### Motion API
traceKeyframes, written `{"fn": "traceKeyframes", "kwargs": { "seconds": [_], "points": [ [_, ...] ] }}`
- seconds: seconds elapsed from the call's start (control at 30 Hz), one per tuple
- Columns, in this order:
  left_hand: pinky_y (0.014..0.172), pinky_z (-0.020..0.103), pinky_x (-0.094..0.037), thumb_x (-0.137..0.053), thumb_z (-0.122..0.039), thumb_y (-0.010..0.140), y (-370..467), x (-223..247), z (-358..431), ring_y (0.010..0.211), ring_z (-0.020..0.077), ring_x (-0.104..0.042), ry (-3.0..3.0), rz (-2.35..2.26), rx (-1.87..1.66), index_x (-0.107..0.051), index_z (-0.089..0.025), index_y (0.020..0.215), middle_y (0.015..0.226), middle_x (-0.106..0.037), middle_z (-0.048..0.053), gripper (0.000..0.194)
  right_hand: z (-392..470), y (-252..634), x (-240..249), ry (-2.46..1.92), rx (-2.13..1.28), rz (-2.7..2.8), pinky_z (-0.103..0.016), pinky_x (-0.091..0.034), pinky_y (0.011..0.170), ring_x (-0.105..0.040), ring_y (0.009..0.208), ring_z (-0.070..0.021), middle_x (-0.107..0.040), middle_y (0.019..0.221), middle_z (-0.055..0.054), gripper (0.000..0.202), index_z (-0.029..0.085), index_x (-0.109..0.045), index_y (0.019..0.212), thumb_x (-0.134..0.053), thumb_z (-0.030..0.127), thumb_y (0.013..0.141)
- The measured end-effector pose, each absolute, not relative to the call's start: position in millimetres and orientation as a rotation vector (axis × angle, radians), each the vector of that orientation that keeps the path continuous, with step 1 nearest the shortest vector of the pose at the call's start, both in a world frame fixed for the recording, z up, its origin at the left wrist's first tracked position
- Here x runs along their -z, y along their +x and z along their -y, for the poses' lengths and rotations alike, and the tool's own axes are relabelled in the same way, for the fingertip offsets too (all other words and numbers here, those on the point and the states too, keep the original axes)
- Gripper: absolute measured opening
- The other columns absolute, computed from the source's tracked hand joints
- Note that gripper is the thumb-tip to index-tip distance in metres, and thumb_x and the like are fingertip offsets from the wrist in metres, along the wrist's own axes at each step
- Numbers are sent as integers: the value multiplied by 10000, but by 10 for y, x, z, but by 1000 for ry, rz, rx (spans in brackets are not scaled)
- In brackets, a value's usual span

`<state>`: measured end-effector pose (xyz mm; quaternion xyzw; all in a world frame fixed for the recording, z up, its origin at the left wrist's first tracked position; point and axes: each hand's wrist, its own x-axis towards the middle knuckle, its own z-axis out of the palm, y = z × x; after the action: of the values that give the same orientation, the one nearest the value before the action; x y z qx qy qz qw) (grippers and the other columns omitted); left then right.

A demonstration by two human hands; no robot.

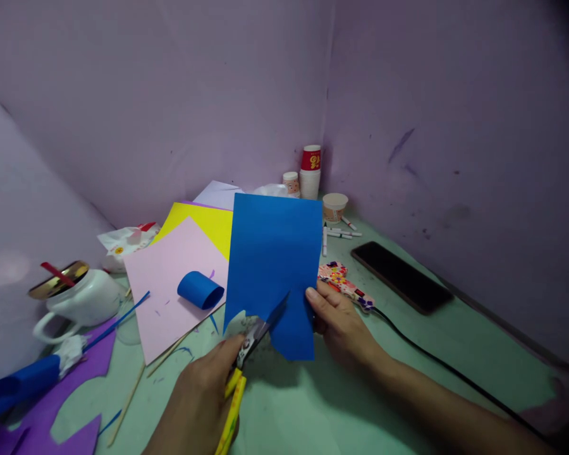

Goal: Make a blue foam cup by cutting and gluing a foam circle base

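My left hand point(203, 392) is closed around the yellow handles of a pair of scissors point(234, 404). Their metal blades reach into the lower part of a blue sheet of paper point(275, 246), where a slit runs up toward its right side. Its bottom edge is unevenly cut, with one flap hanging lower at the right. My right hand point(339, 322) pinches the sheet at its right edge, thumb in front and the other fingers mostly hidden behind. Left of the sheet, a rolled blue paper tube point(200, 290) lies on a pale pink sheet point(171, 316).
Yellow paper point(196, 221), a white mug point(83, 303), purple paper offcuts point(76, 385) and wooden sticks point(128, 404) lie leftward. Behind are paper cups point(310, 180) and markers point(339, 232). A phone point(401, 275) and a flowered glue gun point(346, 287) with a black cord sit rightward.
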<state>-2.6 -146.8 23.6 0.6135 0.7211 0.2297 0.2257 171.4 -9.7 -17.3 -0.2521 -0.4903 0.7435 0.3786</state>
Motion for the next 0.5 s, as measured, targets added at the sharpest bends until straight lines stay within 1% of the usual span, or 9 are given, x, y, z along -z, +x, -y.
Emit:
{"fn": "traceKeyframes", "kwargs": {
  "seconds": [0.07, 0.1, 0.13, 0.2, 0.23, 0.3, 0.4, 0.5],
  "points": [
    [762, 261, -531, -438, -316, 910, -41, -210, 1460, 876, 185, -668, 1718, -1976, -642, -596, -277, 1165, 987, -699, 34, 302, 74, 1726, 174, -644, -1863, 1297, -189, -408, 518, -476, 547, -76, -532, 655, 45, 306, 206, -644, 904, -606, 501, 833],
    [731, 237, -529, -443, -311, 893, -48, -191, 1464, 861, 185, -675, 1743, -1986, -653, -593, -288, 1178, 989, -706, 28, 322, 62, 1729, 171, -643, -1853, 1307, -189, -403, 516, -477, 545, -75, -534, 658, 45, 296, 205, -646, 896, -617, 491, 826],
    [692, 223, -528, -463, -311, 870, -58, -167, 1472, 836, 184, -682, 1770, -2002, -665, -588, -287, 1191, 999, -709, 26, 345, 51, 1730, 165, -640, -1850, 1307, -191, -404, 518, -487, 554, -77, -551, 681, 41, 285, 208, -647, 915, -634, 475, 816],
    [649, 219, -524, -495, -305, 829, -87, -111, 1501, 801, 186, -693, 1811, -2052, -688, -594, -276, 1196, 1033, -714, 35, 382, 30, 1725, 141, -637, -1836, 1272, -205, -424, 540, -530, 604, -94, -596, 760, 26, 312, 232, -636, 1023, -676, 431, 786],
    [653, 227, -527, -504, -297, 814, -106, -80, 1517, 790, 190, -698, 1825, -2081, -696, -608, -273, 1181, 1042, -718, 41, 383, 20, 1722, 125, -646, -1817, 1245, -214, -433, 551, -547, 630, -104, -610, 789, 21, 358, 244, -624, 1076, -697, 407, 766],
    [696, 251, -537, -501, -277, 807, -151, -23, 1547, 794, 198, -705, 1849, -2098, -686, -631, -276, 1152, 1058, -722, 50, 369, 1, 1717, 88, -681, -1766, 1205, -228, -445, 559, -559, 650, -117, -621, 796, 17, 419, 246, -624, 1115, -725, 377, 731],
    [760, 275, -543, -479, -260, 817, -214, 44, 1572, 821, 199, -709, 1911, -2076, -688, -628, -293, 1157, 1054, -728, 43, 373, -26, 1718, 44, -709, -1721, 1223, -251, -465, 576, -562, 641, -120, -634, 788, 10, 414, 226, -659, 1098, -723, 373, 717],
    [797, 256, -538, -487, -224, 799, -266, 98, 1590, 899, 198, -704, 1944, -2066, -717, -640, -307, 1138, 1071, -728, 21, 382, -47, 1719, 35, -660, -1725, 1284, -280, -491, 622, -586, 660, -128, -650, 791, 4, 404, 219, -677, 1102, -700, 386, 736]
  ]
}}
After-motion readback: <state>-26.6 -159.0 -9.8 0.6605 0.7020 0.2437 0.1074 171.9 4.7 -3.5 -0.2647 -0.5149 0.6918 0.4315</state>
